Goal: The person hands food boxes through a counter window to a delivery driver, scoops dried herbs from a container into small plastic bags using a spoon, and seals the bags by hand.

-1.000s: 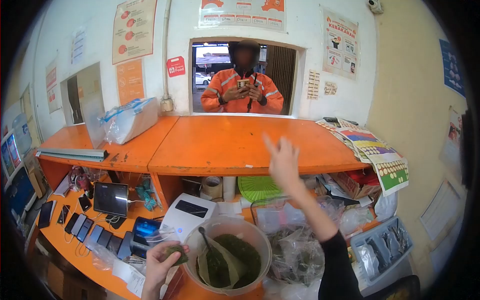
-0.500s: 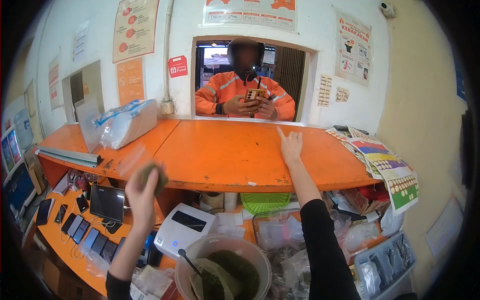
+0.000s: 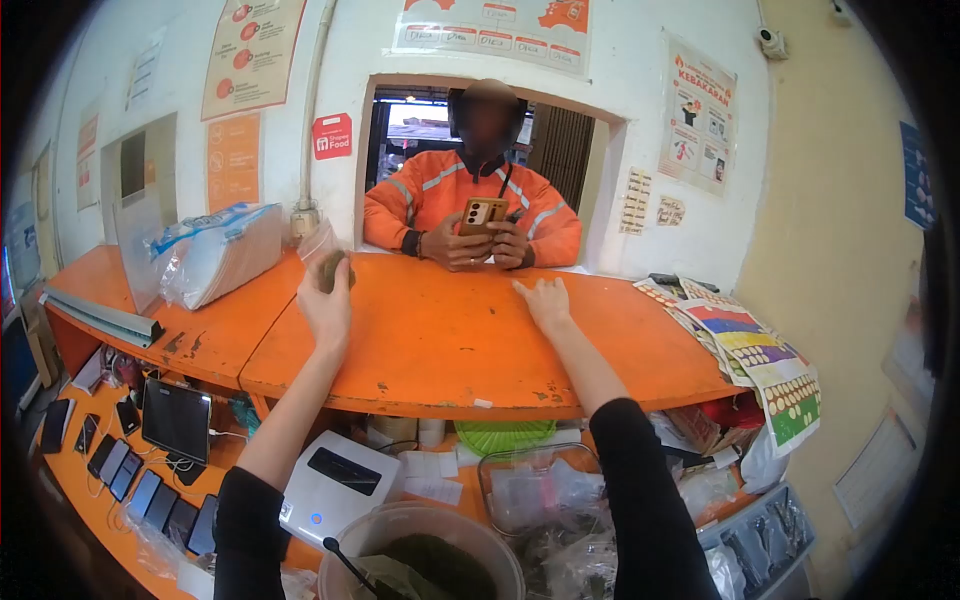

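Note:
My left hand (image 3: 325, 308) is raised over the orange counter (image 3: 430, 345), its fingers closed on a small clear bag (image 3: 331, 268) with dark green stuff in it. Over the right half of the counter, my right hand (image 3: 545, 302) has its index finger stretched toward the window and holds nothing. Beyond the counter a person in an orange jacket (image 3: 440, 190) and a helmet leans at the window opening with a phone (image 3: 480, 215) in both hands. Below, a white tub (image 3: 505, 545) holds green stuff and a black-handled utensil (image 3: 350, 565).
A white printer (image 3: 335, 490) stands left of the tub. Several phones and a tablet (image 3: 176, 420) lie at the lower left. Plastic bags (image 3: 560, 490) and a grey cutlery tray (image 3: 770, 540) are at the lower right. Printed sheets (image 3: 750, 345) hang over the counter's right end.
My left hand has risen from beside the tub to above the counter with the small bag. My right hand has shifted slightly left and down since half a second ago. The person leans closer.

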`<state>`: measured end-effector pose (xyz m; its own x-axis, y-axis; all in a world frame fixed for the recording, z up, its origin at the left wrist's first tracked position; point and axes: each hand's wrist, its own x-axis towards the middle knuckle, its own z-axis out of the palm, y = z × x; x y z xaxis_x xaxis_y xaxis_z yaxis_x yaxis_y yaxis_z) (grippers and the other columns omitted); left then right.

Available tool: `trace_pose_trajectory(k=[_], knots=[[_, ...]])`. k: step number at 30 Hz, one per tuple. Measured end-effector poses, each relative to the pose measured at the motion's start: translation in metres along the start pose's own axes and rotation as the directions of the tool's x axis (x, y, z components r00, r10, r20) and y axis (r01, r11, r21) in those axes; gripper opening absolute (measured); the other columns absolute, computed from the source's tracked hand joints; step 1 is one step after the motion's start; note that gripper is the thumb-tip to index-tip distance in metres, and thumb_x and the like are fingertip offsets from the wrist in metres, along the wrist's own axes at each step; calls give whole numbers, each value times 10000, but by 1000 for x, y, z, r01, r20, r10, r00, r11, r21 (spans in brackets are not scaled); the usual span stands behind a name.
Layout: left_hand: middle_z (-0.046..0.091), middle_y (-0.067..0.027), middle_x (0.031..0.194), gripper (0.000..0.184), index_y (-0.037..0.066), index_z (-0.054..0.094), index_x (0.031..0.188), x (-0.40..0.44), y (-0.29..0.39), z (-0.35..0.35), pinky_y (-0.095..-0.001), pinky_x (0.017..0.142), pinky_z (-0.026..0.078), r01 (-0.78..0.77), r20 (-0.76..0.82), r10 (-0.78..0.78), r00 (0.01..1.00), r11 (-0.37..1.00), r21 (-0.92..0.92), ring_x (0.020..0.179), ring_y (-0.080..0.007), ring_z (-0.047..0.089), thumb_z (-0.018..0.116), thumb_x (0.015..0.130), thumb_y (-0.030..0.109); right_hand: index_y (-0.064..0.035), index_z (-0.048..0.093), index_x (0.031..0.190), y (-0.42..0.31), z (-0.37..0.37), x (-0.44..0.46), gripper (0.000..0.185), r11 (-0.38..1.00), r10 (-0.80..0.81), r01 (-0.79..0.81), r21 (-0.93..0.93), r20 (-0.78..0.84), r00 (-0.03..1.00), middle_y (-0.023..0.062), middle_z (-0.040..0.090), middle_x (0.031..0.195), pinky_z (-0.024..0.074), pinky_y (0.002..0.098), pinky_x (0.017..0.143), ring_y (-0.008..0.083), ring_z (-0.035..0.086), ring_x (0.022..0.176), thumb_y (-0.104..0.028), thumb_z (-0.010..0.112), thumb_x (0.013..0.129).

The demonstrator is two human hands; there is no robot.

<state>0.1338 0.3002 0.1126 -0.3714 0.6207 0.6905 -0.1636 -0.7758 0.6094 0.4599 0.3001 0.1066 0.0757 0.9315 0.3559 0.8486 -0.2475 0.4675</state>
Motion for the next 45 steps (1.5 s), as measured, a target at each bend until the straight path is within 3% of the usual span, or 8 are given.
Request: trace_pose_trajectory(k=[7,14,17,20,29,35,38,45], knots=[[659,-87,861,175,-26,611,979,7,-12,-4,-247,721,468,-223,83,209,974,945,240,776,-128,611,583,814,26,-343,340,1328,7,47,81,512,981,-109,94,171,85,990,46,375,1333,426,407,912,238,401,1220,-100,395,881],[661,-110,914,199,-31,607,1001,-1,0,-1,-251,759,470,-166,90,147,985,945,283,849,-136,619,588,815,37,-322,408,1303,-6,17,68,479,992,-79,87,-93,90,993,-11,35,1492,419,439,890,228,336,1273,-125,455,869],[660,-115,927,208,-36,603,1011,1,-2,-1,-256,776,470,-153,105,130,986,953,261,865,-143,618,585,820,42,-269,447,1287,-12,17,70,445,976,-77,86,-201,49,996,37,268,1437,404,467,870,250,465,1177,-169,503,857],[660,-118,932,211,-38,602,1012,1,-5,-4,-261,778,469,-145,98,120,988,940,310,866,-150,619,587,820,47,-265,317,1363,-24,7,79,548,948,252,-157,-276,354,901,18,581,1131,481,442,681,233,636,817,-146,490,858],[662,-117,892,189,-23,612,986,-1,-2,-4,-259,764,464,-144,85,122,989,930,339,837,-136,617,587,813,50,-236,188,1412,-14,5,64,670,948,317,-304,-93,289,903,-45,628,750,334,282,322,125,594,547,-226,539,842],[661,-105,869,176,-15,614,976,0,-1,-4,-252,739,462,-167,104,139,985,919,356,790,-122,604,586,813,46,-150,564,1151,-4,15,64,319,932,329,-353,78,220,918,-40,638,811,348,297,325,135,619,627,-286,378,931],[660,-101,875,171,-13,616,973,0,-2,-4,-253,740,462,-141,106,111,988,930,339,800,-124,607,581,813,38,-191,554,1168,0,8,57,333,901,333,-396,179,303,893,63,628,1029,513,411,633,220,621,933,-256,313,946],[653,-95,894,163,-15,614,973,0,-1,-4,-247,730,462,-128,131,85,988,925,359,815,-127,603,568,822,27,-165,596,1087,7,21,50,292,932,281,-305,197,141,949,75,625,1041,494,395,746,245,608,964,-226,368,914]])
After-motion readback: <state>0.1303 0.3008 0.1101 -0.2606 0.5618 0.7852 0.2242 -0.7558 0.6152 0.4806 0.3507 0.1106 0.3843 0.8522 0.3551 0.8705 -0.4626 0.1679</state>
